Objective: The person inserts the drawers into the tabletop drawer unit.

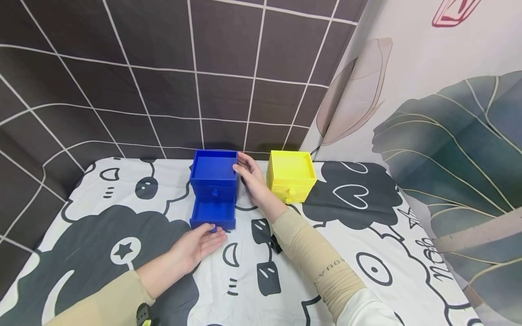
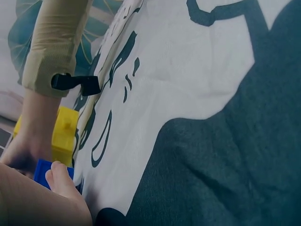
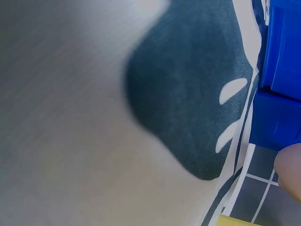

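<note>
A blue mini drawer cabinet [image 1: 214,167] stands on the patterned cloth, its lower drawer [image 1: 213,210] pulled out toward me and nothing visible inside. My left hand [image 1: 195,246] pinches that drawer's small knob [image 1: 213,229], thumb on top and the other fingers stretched out below. At the cabinet's right side, my right hand [image 1: 254,181] holds it, with the thumb over the top rim and the fingers along the side toward the back. The right wrist view shows the blue cabinet [image 3: 277,117] beside a fingertip [image 3: 289,169].
A yellow drawer cabinet [image 1: 291,174] stands to the right of the blue one, its drawers pushed in. Behind both rises a dark curtain with white grid lines [image 1: 163,90]. A curtain printed with leaves [image 1: 461,136] hangs at the right. The cloth [image 1: 326,262] has black cartoon drawings.
</note>
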Action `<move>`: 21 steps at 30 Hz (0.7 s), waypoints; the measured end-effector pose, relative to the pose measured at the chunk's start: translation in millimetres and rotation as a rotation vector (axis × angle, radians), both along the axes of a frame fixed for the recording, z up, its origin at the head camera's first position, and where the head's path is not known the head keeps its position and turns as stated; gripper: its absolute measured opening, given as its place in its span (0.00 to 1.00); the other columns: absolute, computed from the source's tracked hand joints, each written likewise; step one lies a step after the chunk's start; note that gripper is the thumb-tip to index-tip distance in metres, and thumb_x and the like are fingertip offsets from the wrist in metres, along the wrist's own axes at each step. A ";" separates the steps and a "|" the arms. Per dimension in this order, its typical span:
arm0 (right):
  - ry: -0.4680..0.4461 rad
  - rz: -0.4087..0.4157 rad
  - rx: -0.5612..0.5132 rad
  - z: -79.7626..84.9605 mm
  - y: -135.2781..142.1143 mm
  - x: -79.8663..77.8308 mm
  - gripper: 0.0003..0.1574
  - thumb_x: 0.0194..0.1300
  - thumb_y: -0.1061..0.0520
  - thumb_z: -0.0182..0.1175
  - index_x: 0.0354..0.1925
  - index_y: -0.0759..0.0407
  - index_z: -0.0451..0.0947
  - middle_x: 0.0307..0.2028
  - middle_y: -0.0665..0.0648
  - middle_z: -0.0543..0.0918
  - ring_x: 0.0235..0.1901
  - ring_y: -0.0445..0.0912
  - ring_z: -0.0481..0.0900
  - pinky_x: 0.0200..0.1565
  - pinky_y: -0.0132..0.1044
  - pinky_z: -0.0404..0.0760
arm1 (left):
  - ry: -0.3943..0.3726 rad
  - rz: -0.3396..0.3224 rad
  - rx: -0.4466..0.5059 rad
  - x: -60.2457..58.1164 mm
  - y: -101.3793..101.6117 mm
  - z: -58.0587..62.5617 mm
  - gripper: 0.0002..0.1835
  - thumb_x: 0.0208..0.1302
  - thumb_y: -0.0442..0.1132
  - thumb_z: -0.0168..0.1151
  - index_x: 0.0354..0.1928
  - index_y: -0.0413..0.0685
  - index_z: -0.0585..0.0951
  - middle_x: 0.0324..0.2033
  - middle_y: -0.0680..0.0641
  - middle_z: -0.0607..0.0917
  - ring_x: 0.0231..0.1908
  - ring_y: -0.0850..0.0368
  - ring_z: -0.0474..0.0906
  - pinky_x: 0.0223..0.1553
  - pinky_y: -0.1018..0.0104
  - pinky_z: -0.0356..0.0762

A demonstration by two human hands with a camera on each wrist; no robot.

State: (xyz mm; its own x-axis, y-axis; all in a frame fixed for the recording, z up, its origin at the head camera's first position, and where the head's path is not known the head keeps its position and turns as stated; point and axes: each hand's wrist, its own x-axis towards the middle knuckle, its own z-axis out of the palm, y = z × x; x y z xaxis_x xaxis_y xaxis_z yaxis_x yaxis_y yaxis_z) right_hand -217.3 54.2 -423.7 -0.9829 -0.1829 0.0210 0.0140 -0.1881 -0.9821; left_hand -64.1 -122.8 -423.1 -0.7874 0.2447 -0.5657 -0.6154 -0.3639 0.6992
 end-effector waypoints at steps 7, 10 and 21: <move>0.000 0.004 -0.002 1.9 -0.2 0.6 0.36 0.77 0.62 0.56 0.78 0.67 0.63 0.78 0.67 0.67 0.79 0.59 0.64 0.84 0.54 0.58 | 0.006 0.014 -0.002 -6.2 0.9 -0.9 0.21 0.82 0.37 0.49 0.66 0.26 0.69 0.41 0.49 0.91 0.41 0.61 0.91 0.53 0.67 0.91; 0.000 0.003 -0.008 1.3 -0.3 -0.1 0.36 0.77 0.62 0.56 0.77 0.67 0.63 0.78 0.67 0.67 0.78 0.59 0.64 0.84 0.54 0.58 | -0.001 0.011 -0.012 -8.6 2.4 -1.3 0.22 0.83 0.37 0.49 0.68 0.26 0.68 0.42 0.48 0.91 0.41 0.61 0.90 0.54 0.66 0.90; -0.007 0.000 -0.009 -0.6 -0.5 -1.2 0.36 0.76 0.61 0.57 0.77 0.66 0.63 0.78 0.67 0.67 0.79 0.59 0.64 0.85 0.54 0.57 | -0.003 0.010 -0.036 -25.4 -0.1 -1.6 0.23 0.85 0.38 0.45 0.70 0.26 0.67 0.41 0.49 0.89 0.42 0.62 0.89 0.65 0.60 0.84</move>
State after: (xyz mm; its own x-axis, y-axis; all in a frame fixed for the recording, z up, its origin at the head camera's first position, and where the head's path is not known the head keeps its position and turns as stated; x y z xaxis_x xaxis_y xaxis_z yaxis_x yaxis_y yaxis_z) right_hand -218.5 53.7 -424.3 -0.9830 -0.1828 0.0162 0.0204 -0.1968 -0.9802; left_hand -89.5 -122.8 -424.7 -0.7880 0.2160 -0.5766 -0.6140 -0.3447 0.7100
